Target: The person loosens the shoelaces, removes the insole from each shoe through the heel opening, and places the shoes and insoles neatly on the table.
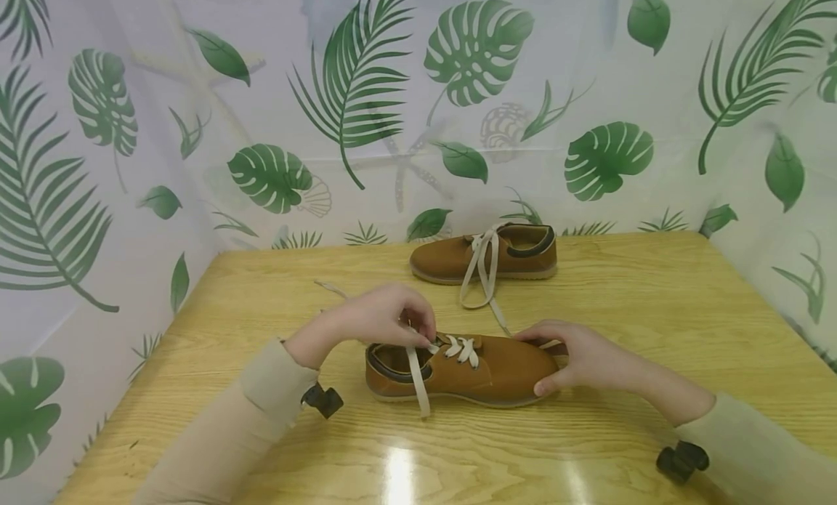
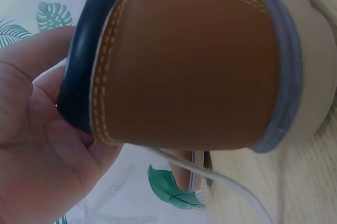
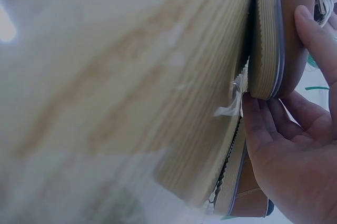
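A brown leather shoe [image 1: 510, 367] with a dark padded collar lies sideways on the table, toe to the right. Its white shoelace [image 1: 417, 381] crosses the opening, one end hanging down the near side. Over the top eyelets, my left hand [image 1: 386, 316] pinches the lace between thumb and fingers. The left wrist view has the shoe's heel [image 2: 189, 66] in front of that hand, hiding its fingertips. My right hand [image 1: 588, 356] grips the toe, thumb on the near side and fingers round the far side. From below, the right wrist view shows the fingers [image 3: 263, 118] at the sole edge.
The matching brown shoe [image 1: 445, 261] stands farther back, its long lace [image 1: 484, 272] trailing over the near side toward the front shoe. Another lace end [image 1: 330, 288] lies beyond my left wrist. Leaf-print cloth [image 1: 386, 127] borders the wooden table [image 1: 288, 447] at the back and sides.
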`<state>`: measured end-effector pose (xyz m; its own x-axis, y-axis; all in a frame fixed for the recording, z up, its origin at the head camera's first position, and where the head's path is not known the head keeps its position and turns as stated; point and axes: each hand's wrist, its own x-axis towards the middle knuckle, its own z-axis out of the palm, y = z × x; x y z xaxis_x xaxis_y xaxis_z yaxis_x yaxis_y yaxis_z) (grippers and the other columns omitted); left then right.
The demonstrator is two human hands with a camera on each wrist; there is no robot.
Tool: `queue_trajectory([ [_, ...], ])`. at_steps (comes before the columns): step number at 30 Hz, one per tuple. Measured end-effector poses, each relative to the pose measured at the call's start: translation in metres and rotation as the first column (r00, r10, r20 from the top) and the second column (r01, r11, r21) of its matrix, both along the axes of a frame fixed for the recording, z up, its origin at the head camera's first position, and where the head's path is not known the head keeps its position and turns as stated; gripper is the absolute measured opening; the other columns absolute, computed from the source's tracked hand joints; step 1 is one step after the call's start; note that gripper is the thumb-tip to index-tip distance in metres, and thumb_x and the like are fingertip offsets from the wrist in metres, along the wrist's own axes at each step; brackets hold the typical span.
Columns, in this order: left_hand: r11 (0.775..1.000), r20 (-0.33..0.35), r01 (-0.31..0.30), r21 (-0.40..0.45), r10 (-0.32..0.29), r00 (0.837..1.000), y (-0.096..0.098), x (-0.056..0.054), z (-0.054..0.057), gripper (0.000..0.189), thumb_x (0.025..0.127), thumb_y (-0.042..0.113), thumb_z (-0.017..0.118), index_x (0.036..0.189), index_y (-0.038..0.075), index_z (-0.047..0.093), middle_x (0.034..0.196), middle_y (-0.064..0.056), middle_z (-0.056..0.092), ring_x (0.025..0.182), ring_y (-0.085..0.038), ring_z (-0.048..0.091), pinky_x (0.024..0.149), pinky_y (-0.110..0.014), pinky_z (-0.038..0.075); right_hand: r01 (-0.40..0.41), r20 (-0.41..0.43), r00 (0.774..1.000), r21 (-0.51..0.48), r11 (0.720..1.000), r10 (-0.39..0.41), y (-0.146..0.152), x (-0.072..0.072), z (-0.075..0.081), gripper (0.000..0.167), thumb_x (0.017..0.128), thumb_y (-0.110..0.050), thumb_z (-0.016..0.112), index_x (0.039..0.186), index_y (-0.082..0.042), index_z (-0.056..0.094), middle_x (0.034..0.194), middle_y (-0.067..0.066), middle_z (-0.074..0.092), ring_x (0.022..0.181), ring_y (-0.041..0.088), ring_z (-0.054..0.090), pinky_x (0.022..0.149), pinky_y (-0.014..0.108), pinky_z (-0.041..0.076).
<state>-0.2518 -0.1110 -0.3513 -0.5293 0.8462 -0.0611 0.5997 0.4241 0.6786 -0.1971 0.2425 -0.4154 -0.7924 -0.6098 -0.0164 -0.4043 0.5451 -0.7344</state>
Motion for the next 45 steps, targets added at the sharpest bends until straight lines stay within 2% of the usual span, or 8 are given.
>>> queue_trajectory([
  [6,0.993,-0.09,-0.078,-0.083,0.071,0.993,0.0,0.003,0.004,0.014,0.101,0.016,0.074,0.093,0.009,0.082,0.084,0.0,0.079,0.071,0.0,0.064,0.073,-0.018,0.055,-0.005,0.021,1.0,-0.013,1.0,0.006,-0.001,0.0,0.001,0.075,0.083,-0.028,0.093,0.144,0.001,0.06,0.141,0.019,0.064,0.126,0.032,0.062,0.103,0.03,0.059],
  [10,0.99,-0.104,-0.083,-0.117,0.071,0.992,0.001,0.002,0.003,0.022,0.103,0.019,0.072,0.087,0.011,0.083,0.075,0.002,0.076,0.062,0.0,0.056,0.067,-0.018,0.05,-0.011,0.02,1.0,-0.018,1.0,0.012,0.0,-0.001,0.0,0.075,0.083,-0.027,0.093,0.144,0.002,0.06,0.141,0.02,0.064,0.125,0.029,0.063,0.102,0.027,0.058],
  [17,0.991,-0.007,-0.05,-0.124,0.05,0.999,-0.001,-0.001,0.0,0.021,0.106,0.013,0.063,0.102,0.006,0.083,0.068,0.002,0.07,0.059,-0.002,0.059,0.065,-0.019,0.051,-0.013,0.005,1.0,-0.012,1.0,0.013,0.001,-0.001,-0.001,0.075,0.083,-0.029,0.093,0.144,0.001,0.06,0.14,0.02,0.064,0.125,0.027,0.063,0.102,0.027,0.058],
  [21,0.995,0.052,-0.039,-0.097,0.044,0.998,-0.003,-0.002,-0.002,0.02,0.106,0.013,0.063,0.105,0.005,0.081,0.062,0.006,0.061,0.055,-0.003,0.053,0.058,-0.019,0.043,-0.01,0.014,1.0,-0.017,1.0,0.01,0.001,-0.001,-0.001,0.075,0.083,-0.028,0.093,0.144,0.002,0.06,0.141,0.02,0.064,0.125,0.026,0.063,0.102,0.027,0.058],
  [28,0.998,0.035,-0.04,-0.055,0.042,0.999,-0.004,-0.003,-0.008,0.012,0.1,0.015,0.074,0.101,0.007,0.083,0.068,0.009,0.062,0.054,-0.002,0.039,0.055,-0.018,0.036,0.001,0.01,1.0,0.002,1.0,-0.001,0.0,-0.002,-0.002,0.076,0.082,-0.029,0.094,0.144,0.001,0.061,0.142,0.02,0.064,0.125,0.029,0.063,0.102,0.028,0.058],
  [35,0.997,0.04,-0.079,-0.018,0.08,0.996,-0.003,-0.003,-0.005,0.015,0.103,0.015,0.069,0.099,0.008,0.081,0.093,-0.003,0.079,0.074,-0.003,0.061,0.077,-0.021,0.053,-0.008,0.0,1.0,0.005,1.0,0.008,0.001,-0.002,-0.002,0.076,0.083,-0.03,0.093,0.144,0.001,0.06,0.142,0.02,0.064,0.125,0.029,0.063,0.102,0.028,0.058],
  [42,0.994,0.114,-0.104,-0.042,0.108,0.988,0.0,-0.001,-0.003,0.023,0.111,0.017,0.058,0.099,0.009,0.077,0.073,0.0,0.075,0.053,-0.007,0.043,0.059,-0.021,0.039,-0.004,0.024,1.0,0.004,1.0,0.004,0.0,-0.002,-0.001,0.076,0.083,-0.028,0.094,0.145,0.001,0.06,0.142,0.02,0.063,0.126,0.033,0.063,0.102,0.027,0.058],
  [45,0.992,0.102,-0.12,-0.042,0.124,0.987,0.001,0.0,-0.003,0.021,0.111,0.017,0.058,0.103,0.008,0.075,0.074,-0.002,0.074,0.06,-0.006,0.052,0.063,-0.021,0.041,-0.003,0.027,1.0,0.002,1.0,0.003,0.0,-0.002,-0.001,0.076,0.083,-0.027,0.094,0.145,0.002,0.06,0.143,0.021,0.063,0.127,0.035,0.063,0.102,0.027,0.058],
])
